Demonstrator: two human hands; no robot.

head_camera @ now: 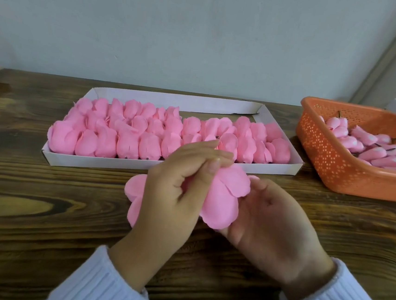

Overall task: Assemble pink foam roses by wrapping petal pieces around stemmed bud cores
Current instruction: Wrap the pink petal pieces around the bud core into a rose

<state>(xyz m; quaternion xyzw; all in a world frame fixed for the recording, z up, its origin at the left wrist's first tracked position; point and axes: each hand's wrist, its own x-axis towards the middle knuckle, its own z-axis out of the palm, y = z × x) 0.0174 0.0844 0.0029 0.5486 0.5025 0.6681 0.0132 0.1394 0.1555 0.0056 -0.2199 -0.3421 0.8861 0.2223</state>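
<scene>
Fingers (206, 152) of left hand (171, 190): held together, curled down over the top of a pink petal piece (221, 200), thumb closed against them in a pinch on the foam. Right hand (272, 220): palm turned up, fingers curled round the piece's right side, thumb tip showing above its far edge. Both wrists come out of ribbed white sleeves (106, 283) at the near edge of the desk (41, 207).

Petal piece is held between the two hands just over the desk, toward the near edge, with lobes spreading to either side of the left hand. Whether a core sits inside it: cannot tell, the left hand covers the middle.

Beyond the hands is a white cardboard tray (94, 161), its long side parallel to the near edge, packed with rows of pink foam roses (130, 143). At the right edge stands an orange perforated basket (335, 168) holding bud cores (373, 152), some dark stems showing. Pale wall (178, 39) behind the far edge.
</scene>
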